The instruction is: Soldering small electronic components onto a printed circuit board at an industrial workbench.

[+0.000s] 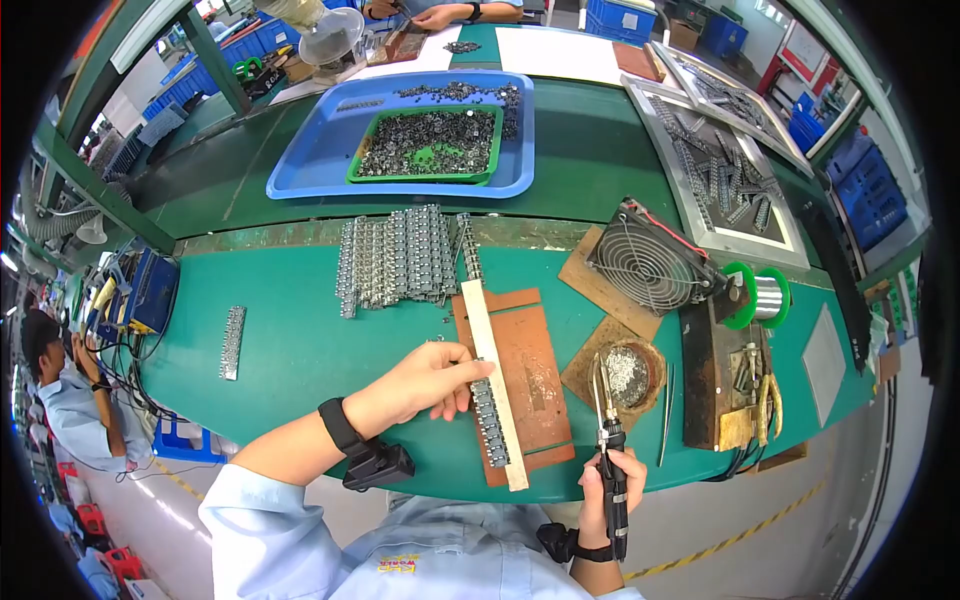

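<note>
My left hand (430, 385) pinches the upper end of a strip of small metal-cased parts (490, 425). That strip lies along a pale wooden stick (497, 390), which rests on a reddish-brown board (535, 375) on the green bench. My right hand (603, 495) is closed round the black handle of a soldering iron (614, 470) with two slim metal prongs pointing away from me. Its tips are beside a round bowl of whitish grains (632, 375) on a brown pad. Rows of similar strips (405, 255) stand beyond my left hand, and a single strip (232, 343) lies far left.
A blue tray (300, 165) holding a green tray (495, 150) of loose parts stands at the back. To the right are a fan (650, 260), a solder reel (770, 298), tweezers (667, 415), pliers (770, 405) and framed trays of strips (785, 240). Other people work at left and far side.
</note>
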`<state>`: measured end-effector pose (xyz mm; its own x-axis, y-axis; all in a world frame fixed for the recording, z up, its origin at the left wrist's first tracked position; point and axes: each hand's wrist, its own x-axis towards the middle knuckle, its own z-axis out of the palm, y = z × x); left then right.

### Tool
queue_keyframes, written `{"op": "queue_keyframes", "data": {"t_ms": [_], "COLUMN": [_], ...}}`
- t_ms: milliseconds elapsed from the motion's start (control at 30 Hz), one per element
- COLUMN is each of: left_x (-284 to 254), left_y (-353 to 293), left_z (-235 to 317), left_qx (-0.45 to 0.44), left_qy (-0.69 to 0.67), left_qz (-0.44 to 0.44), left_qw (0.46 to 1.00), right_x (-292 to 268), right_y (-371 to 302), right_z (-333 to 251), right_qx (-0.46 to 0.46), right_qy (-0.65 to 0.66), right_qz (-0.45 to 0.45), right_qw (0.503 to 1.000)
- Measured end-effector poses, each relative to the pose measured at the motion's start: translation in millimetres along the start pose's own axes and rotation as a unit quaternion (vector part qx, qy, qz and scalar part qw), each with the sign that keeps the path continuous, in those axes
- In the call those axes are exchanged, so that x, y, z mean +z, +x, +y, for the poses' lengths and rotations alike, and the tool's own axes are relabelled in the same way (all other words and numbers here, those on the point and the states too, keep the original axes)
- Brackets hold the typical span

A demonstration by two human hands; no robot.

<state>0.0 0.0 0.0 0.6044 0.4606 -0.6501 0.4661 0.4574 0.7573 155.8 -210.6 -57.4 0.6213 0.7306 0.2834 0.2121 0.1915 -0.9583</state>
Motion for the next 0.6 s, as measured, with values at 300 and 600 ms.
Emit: {"op": "queue_keyframes", "data": {"t_ms": [300, 600], "left_x": [-20.9, -74.1], "left_y": [-1.5, -27.5], "left_z": [-6.4, 28.5], "left_qx": [0.143, 0.337], "left_qy": [0.155, 0.382], "left_qz": [0.118, 0.259], "left_qw": [0.97, 0.82], "right_x": [4.6, 1.4], "right_y": [-0.1, 1.8], "right_z": [3.6, -2.7], "right_qx": [-0.021, -0.004], "right_qy": [-0.026, 0.009], "right_qz": [0.014, 0.035], "right_qw": [0.999, 0.999]}}
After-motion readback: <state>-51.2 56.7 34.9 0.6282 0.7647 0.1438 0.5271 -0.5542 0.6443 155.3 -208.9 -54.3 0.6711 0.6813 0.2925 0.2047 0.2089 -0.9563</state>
